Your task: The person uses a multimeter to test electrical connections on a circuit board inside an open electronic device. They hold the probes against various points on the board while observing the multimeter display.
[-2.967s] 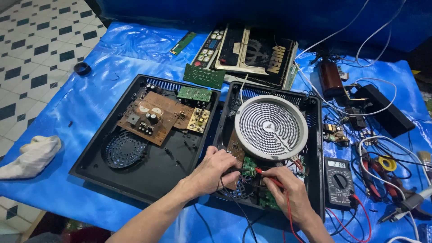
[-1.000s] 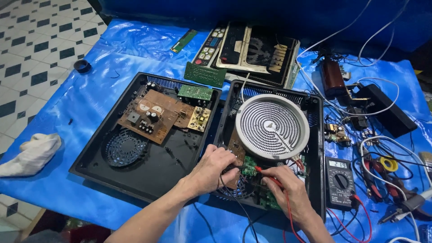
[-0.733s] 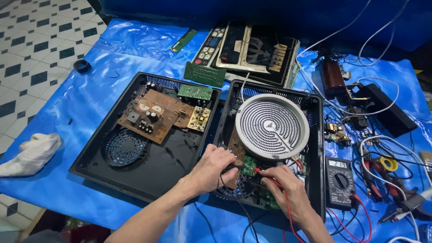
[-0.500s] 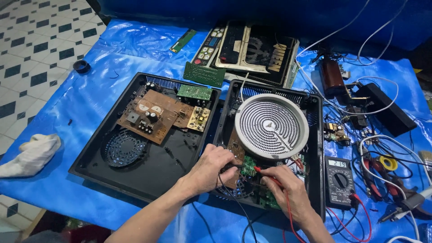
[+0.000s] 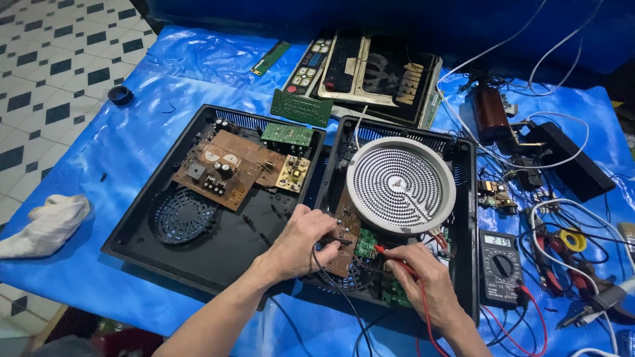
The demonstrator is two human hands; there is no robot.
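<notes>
Here, two hands test a circuit board (image 5: 345, 233) lying beneath the round heating coil (image 5: 401, 185) in the right of two open black cases: left hand (image 5: 301, 241) pinches the black probe (image 5: 336, 240), right hand (image 5: 423, 281) grips the red probe (image 5: 391, 254). One multimeter (image 5: 501, 267) sits alongside; steady tips matter next.

A crinkled blue plastic sheet (image 5: 165, 73) covers the worktop. On it lie two open black plastic appliance housings (image 5: 142, 225), a grey multimeter (image 5: 501, 268), loose green circuit boards (image 5: 301, 107), tangled wires (image 5: 562, 225) and a white rag (image 5: 46, 225).
</notes>
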